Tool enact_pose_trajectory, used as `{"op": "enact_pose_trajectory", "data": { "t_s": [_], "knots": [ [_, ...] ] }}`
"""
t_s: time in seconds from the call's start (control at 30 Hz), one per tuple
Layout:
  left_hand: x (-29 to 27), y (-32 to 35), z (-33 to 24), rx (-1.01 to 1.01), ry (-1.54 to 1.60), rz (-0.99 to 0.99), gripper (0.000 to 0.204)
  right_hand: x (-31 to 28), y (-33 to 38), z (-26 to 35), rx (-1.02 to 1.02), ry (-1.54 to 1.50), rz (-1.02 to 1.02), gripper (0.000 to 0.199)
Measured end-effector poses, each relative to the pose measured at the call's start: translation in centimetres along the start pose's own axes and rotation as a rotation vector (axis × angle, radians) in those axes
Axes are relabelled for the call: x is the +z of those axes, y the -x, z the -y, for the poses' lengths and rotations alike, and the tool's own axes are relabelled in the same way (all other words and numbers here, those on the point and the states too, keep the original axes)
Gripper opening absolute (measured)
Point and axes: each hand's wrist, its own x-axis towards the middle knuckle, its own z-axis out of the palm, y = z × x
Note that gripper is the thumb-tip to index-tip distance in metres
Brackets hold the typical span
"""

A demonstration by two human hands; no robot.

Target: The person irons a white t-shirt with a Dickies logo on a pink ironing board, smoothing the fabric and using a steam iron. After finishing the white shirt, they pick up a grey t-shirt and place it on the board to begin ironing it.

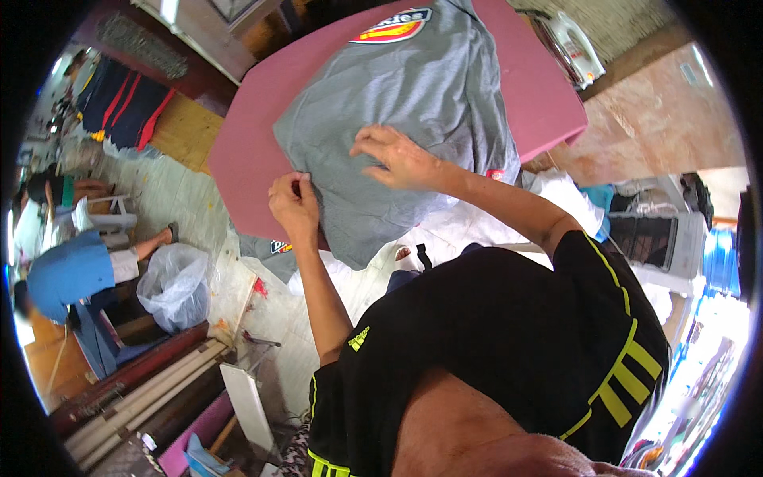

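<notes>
Grey cotton T-shirt (413,103) lies spread on the pink padded desk (254,151), hem overhanging. Left hand (294,203) fingers pinched together on hem edge; right hand (397,155) fingers spread, pressing flat. Fabric looks light, limp; best gripped at hems.

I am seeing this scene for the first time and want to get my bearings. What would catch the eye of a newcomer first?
First comes the grey shirt, spread over a pink padded board in the upper middle. The left hand pinches its lower edge, and the right hand lies flat on the cloth. At the upper right, an iron rests beside the board; at the far left, a person in blue bends near a clear plastic bag.
</notes>
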Motion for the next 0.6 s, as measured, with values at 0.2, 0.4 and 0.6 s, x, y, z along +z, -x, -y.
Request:
{"op": "enact_pose_trajectory", "data": {
  "t_s": [0.2, 0.4, 0.6],
  "knots": [
    [-1.1, 2.4, -3.6, -0.010, -0.081, 0.033, 0.040, -7.2, 9.5, -2.5, 0.219, 0.137, -0.205, 0.041],
    [0.6, 6.1, -6.0, -0.011, 0.077, 0.049, 0.041, -11.2, 17.9, -6.4, 0.607, 0.272, -0.368, 0.044],
    [-3.2, -1.8, -5.1, -0.012, 0.237, 0.070, 0.028, -13.0, 16.1, -8.9, 0.522, -0.082, -0.265, 0.027]
  ]
}}
